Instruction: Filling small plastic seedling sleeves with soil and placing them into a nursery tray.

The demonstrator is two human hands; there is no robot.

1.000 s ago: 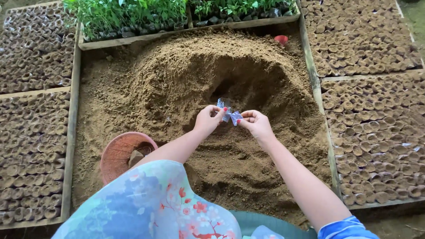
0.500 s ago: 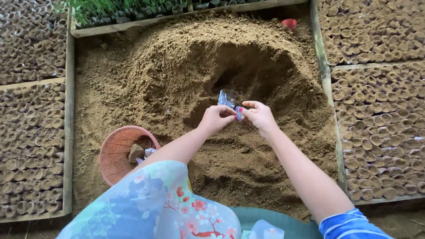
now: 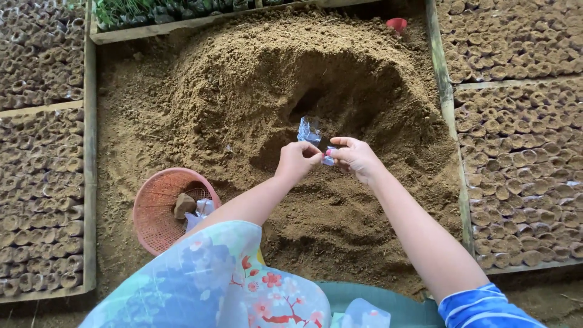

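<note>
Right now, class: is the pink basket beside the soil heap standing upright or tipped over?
Upright. The pink basket sits on the soil with its round mouth facing up, and a brown lump rests inside it.

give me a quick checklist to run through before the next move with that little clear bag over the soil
1. Both hands on the bag: ok. The left hand and right hand pinch the small clear plastic bag between them.
2. Bag mouth open: cannot tell, the plastic is crumpled and too small to read.
3. Soil within reach: ok. The soil heap has a scooped hollow right beneath the hands.
4. Bag free of soil: cannot tell.
5. Basket at hand: ok. The pink basket sits by the left arm, holding a brown lump and some plastic.
6. Filled pots alongside: ok. Rows of soil-filled pots flank the bed.
</note>
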